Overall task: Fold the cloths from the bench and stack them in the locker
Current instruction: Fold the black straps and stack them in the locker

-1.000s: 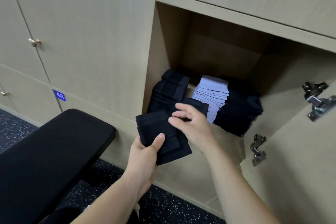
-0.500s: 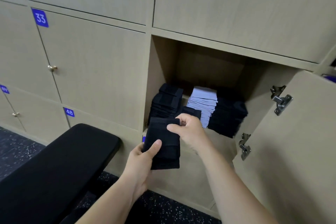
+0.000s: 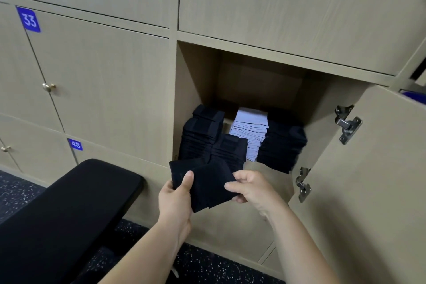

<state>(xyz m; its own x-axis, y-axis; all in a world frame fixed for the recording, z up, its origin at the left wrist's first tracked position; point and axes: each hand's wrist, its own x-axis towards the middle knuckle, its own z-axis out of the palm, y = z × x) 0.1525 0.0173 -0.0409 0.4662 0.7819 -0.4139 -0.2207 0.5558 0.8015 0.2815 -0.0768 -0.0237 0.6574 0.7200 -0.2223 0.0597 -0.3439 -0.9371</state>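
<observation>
Since half a second ago the right hand (image 3: 251,189) has slid from the top edge of the folded black cloth (image 3: 207,188) to its right side, fingers pinching it; left hand (image 3: 175,198) grips the left edge, thumb on top; the cloth hangs tilted just before the locker (image 3: 196,76) mouth. It looks light, soft and floppy, best held by both edges; padded bench (image 3: 69,210) lies left; beyond, the low front black stack (image 3: 230,150) seems the likely landing spot, with the taller black stacks (image 3: 202,131) and pale stack (image 3: 250,131) behind; open door (image 3: 368,180) stands right, clear.

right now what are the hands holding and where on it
A folded black cloth: the left hand grips its left edge, thumb on top; the right hand pinches its right edge.
</observation>
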